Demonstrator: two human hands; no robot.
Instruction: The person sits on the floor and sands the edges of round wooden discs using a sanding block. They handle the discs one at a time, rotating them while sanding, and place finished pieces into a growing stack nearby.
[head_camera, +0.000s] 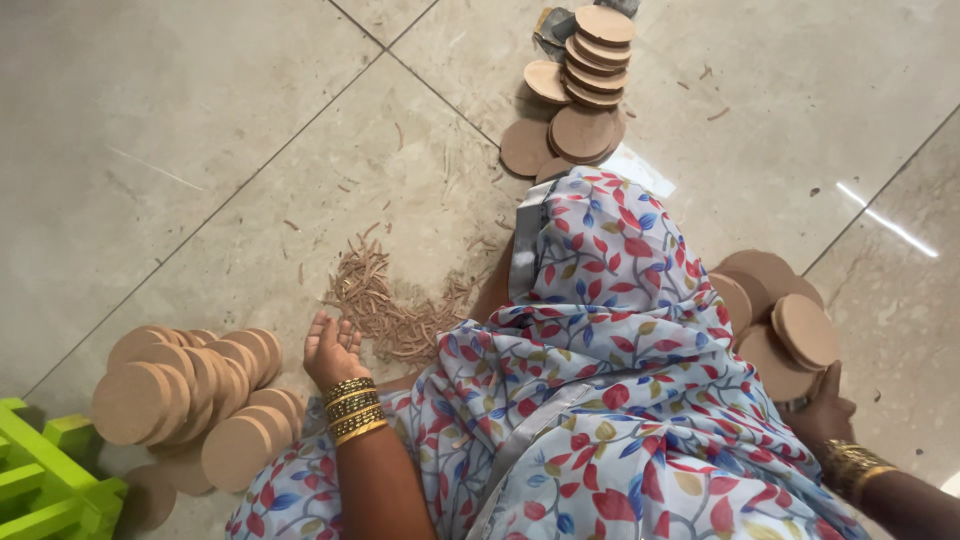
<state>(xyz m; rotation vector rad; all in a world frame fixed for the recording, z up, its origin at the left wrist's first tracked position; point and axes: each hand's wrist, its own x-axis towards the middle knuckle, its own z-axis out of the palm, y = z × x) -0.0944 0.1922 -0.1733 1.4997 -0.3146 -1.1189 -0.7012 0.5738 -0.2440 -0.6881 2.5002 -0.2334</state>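
Brown discs (800, 335) under right hand (825, 410).

Beige tiled floor (200, 120) — brown disc stacks (190, 385) left, far (590, 80) & right (785, 320); shavings (385, 300) mid; green frame (45, 470) bottom-left.

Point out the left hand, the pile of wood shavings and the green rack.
left hand (330, 352), head view, on the back of the hand.
wood shavings (385, 300), head view, pile's middle.
green rack (45, 470), head view, a slat.

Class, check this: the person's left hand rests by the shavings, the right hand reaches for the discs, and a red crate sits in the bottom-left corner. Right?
Not quite. The head view shows the crate is green, not red. The left hand by the shavings and the right hand at the discs are correct.
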